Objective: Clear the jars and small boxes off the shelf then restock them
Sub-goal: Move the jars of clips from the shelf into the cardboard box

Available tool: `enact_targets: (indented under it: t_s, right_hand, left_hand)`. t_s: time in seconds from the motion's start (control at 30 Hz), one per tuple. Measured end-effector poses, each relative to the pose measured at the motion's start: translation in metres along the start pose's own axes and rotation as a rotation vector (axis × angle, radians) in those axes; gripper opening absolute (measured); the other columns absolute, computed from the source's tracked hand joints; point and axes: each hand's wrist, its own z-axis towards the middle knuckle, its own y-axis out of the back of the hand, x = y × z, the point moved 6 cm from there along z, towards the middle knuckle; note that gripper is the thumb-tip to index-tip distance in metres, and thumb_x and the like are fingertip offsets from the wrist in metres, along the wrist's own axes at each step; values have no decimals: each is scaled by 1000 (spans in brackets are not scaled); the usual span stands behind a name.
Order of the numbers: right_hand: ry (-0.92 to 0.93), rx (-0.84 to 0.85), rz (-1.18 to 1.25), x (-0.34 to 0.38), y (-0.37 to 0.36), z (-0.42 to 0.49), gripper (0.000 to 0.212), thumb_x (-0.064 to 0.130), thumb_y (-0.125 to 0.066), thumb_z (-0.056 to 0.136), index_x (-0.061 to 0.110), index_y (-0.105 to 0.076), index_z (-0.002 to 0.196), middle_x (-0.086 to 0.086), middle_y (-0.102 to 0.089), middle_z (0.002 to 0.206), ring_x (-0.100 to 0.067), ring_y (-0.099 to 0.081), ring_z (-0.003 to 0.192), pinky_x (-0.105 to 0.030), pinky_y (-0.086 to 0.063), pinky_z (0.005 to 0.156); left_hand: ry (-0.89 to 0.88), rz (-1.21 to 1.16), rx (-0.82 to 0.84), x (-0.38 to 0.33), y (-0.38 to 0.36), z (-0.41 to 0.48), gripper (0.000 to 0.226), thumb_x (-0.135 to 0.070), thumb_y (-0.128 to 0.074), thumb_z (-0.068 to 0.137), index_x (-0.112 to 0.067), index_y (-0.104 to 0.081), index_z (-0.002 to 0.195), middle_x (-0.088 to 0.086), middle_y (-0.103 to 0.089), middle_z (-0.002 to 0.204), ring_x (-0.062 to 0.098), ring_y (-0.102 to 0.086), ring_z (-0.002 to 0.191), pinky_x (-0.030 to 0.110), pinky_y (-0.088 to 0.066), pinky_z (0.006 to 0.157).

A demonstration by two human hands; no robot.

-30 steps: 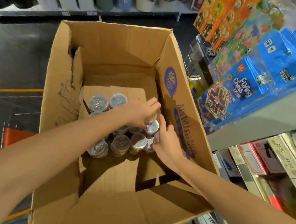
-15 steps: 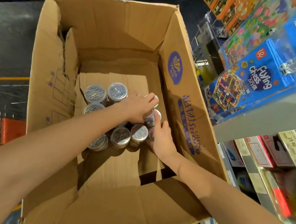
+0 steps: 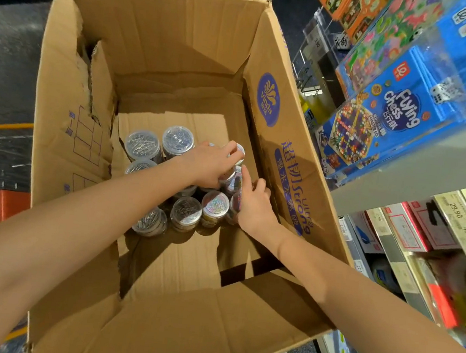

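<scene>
Both arms are reaching down into the big cardboard box (image 3: pixel 168 40) that's sitting open on the floor (image 3: pixel 4 66). A bunch of clear-lidded jars (image 3: pixel 214 207) is standing packed together on the box bottom, toward the right wall, some stacked on others.

The left hand (image 3: pixel 213 164) is curling its fingers over the lid of a jar (image 3: pixel 240 149) at the far right of the bunch, up on the top layer, and gripping it. The right hand (image 3: pixel 255 200) is sitting right beside the jars, wedged between them and the box wall. Its thumb is lying against the side of one jar and the fingers are looking curled, but I honestly can't tell if they're holding anything.

Off to the right, a grey shelf (image 3: pixel 398 176) is carrying blue Flying Chess games (image 3: pixel 400 107), and small boxes (image 3: pixel 410 232) with price tags are lining the level underneath.
</scene>
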Motion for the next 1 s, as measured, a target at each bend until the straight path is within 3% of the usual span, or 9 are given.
enact_targets:
  t_s: [0.2, 0.37, 0.53, 0.7, 0.87, 1.0]
  right_hand:
    - [-16, -5, 25, 6, 11, -5, 85, 9, -58, 87, 17, -2, 151, -18, -25, 136, -37, -30, 126, -42, -37, 101]
    - [17, -56, 61, 18, 48, -13, 68, 10, -57, 89, 10, -17, 144, -20, -27, 134, -40, -33, 124, -43, -34, 101]
    - [30, -159, 175, 27, 108, -38, 67, 14, -63, 88, 9, -23, 141, -20, -31, 137, -41, -40, 124, -47, -38, 103]
    - [154, -341, 243, 31, 170, -103, 68, 15, -66, 85, 8, -29, 141, -20, -34, 138, -36, -41, 126, -39, -40, 101]
    - [168, -523, 212, 4, 229, -193, 75, 20, -68, 84, 13, -25, 144, -16, -34, 135, -32, -46, 115, -29, -40, 79]
    - [56, -781, 153, -54, 270, -282, 67, 15, -63, 84, 10, -29, 142, -18, -36, 134, -38, -42, 123, -37, -36, 99]
  left_hand:
    - [40, -22, 3, 1, 3, 0, 74, -29, -70, 79, -17, -27, 139, 6, -33, 136, 28, -57, 98, 42, -45, 84]
    - [87, -76, -38, 0, 37, -16, 83, -37, -73, 77, -17, -27, 142, 4, -29, 142, 24, -57, 100, 35, -48, 73]
    - [163, 82, -77, -5, 90, -45, 83, -40, -70, 82, -20, -21, 146, 4, -28, 144, 25, -54, 112, 40, -42, 86]
    - [205, -55, -266, -32, 161, -81, 77, -40, -71, 81, -22, -28, 141, 4, -37, 139, 26, -53, 116, 44, -47, 91]
    - [57, -235, -502, -104, 240, -104, 69, -34, -73, 80, -19, -38, 137, 6, -45, 134, 21, -52, 115, 41, -46, 96]
    - [-199, -284, -619, -199, 298, -101, 62, -27, -74, 82, -15, -42, 134, 7, -48, 127, 18, -55, 103, 35, -47, 92]
